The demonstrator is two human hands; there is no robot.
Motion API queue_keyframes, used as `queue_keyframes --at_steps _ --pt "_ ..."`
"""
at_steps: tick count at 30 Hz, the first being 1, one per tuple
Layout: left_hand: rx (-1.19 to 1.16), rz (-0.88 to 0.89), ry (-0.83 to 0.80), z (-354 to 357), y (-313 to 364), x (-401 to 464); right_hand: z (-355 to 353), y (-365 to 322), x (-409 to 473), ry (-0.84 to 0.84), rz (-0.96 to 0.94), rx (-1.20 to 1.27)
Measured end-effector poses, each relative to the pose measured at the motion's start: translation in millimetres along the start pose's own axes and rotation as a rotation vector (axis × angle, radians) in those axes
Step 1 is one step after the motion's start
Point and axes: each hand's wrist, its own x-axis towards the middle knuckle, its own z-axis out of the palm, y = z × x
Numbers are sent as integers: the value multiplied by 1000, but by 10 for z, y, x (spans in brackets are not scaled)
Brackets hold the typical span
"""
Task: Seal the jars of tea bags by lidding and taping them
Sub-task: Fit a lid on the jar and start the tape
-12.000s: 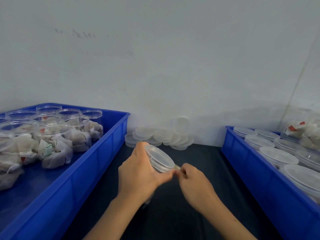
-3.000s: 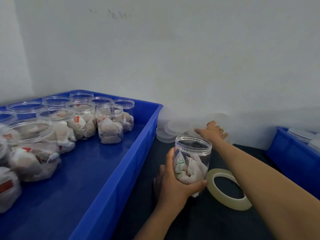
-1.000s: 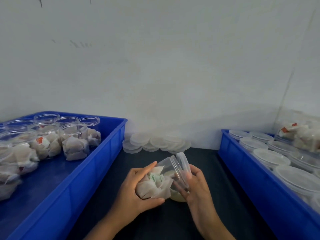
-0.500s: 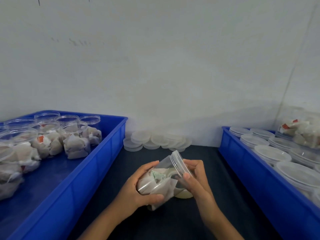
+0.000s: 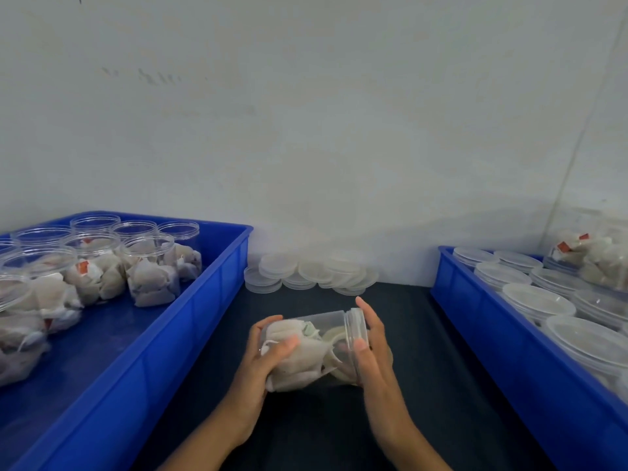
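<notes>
Jar of tea bags (image 5: 306, 351) held on its side above the dark table (image 5: 424, 419), between two blue trays. Left hand (image 5: 268, 355) grip curled round the body; right hand (image 5: 372, 348) grip curled round the lid (image 5: 355, 329).

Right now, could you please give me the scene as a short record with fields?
Held item: clear plastic jar of tea bags, lying sideways, clear lid on its mouth
Left hand: grips the jar's base end
Right hand: curled round the lid
Left blue plastic tray: open jars
Right blue plastic tray: lidded jars
Spare lids: by the wall
</notes>
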Motion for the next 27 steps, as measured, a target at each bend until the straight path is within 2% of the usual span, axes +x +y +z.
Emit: queue_keyframes --at_steps 2,9,19,23,27 --pt "-8 -37 -8 -13 35 8 21 -10 10 1 -40 -45" --pt "193 -120 -84 -19 174 65 -90 77 31 -45 -160 -247" --pt "142 -319 -117 -124 272 141 -40 -6 49 -47 -379 -312" --pt "116 -310 -80 -120 254 137 1 -24 40 -53 -373 -335" --pt "114 -214 -35 -59 215 79 65 -36 36 -19 -254 -237"
